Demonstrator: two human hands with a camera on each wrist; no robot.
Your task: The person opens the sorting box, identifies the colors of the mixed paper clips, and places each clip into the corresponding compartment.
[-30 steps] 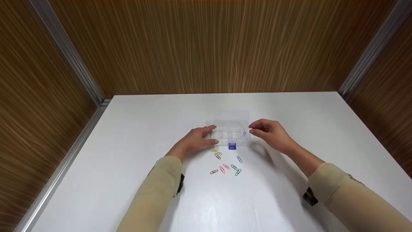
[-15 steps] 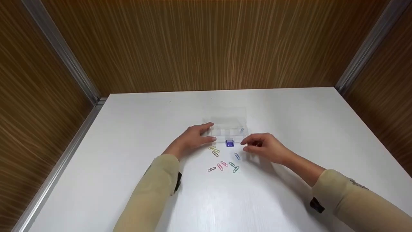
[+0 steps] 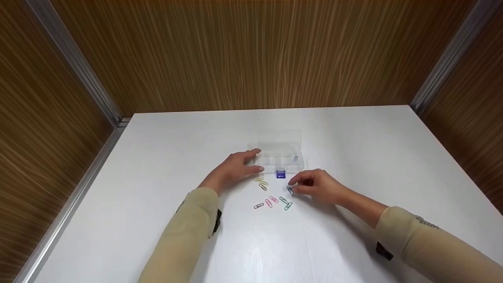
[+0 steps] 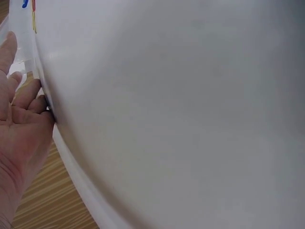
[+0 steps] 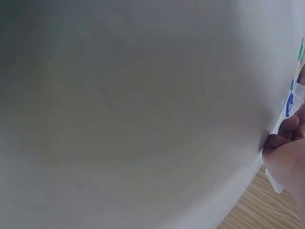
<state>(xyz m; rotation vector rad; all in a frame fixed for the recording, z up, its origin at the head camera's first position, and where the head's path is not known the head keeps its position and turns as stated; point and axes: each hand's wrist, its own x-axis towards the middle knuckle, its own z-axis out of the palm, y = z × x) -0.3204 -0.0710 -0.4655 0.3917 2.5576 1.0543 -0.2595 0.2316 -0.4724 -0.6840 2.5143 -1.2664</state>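
A clear plastic compartment box (image 3: 269, 169) lies with its lid (image 3: 279, 136) raised at the back and a dark blue latch (image 3: 280, 174) at the front. My left hand (image 3: 234, 168) holds its left end, forefinger at the back and thumb at the front. One blue paper clip (image 3: 296, 158) is in the right-hand compartment. Just in front of the box, my right hand (image 3: 320, 186) has its thumb and forefinger at another blue paper clip (image 3: 289, 190) on the table, a small gap between the tips. The right wrist view shows that hand (image 5: 288, 152) only at the edge.
Loose paper clips lie on the white table (image 3: 243, 251): yellow ones (image 3: 262, 182), a dark yellowish one (image 3: 263, 187), pink ones (image 3: 268, 203), green ones (image 3: 288, 206) and a dark one (image 3: 258, 205). A wood-grain panel (image 3: 251, 55) rises behind the table.
My right hand has come from the box's right side forward and down to the blue paper clip on the table. The left hand stays at the box. The camera has shifted slightly.
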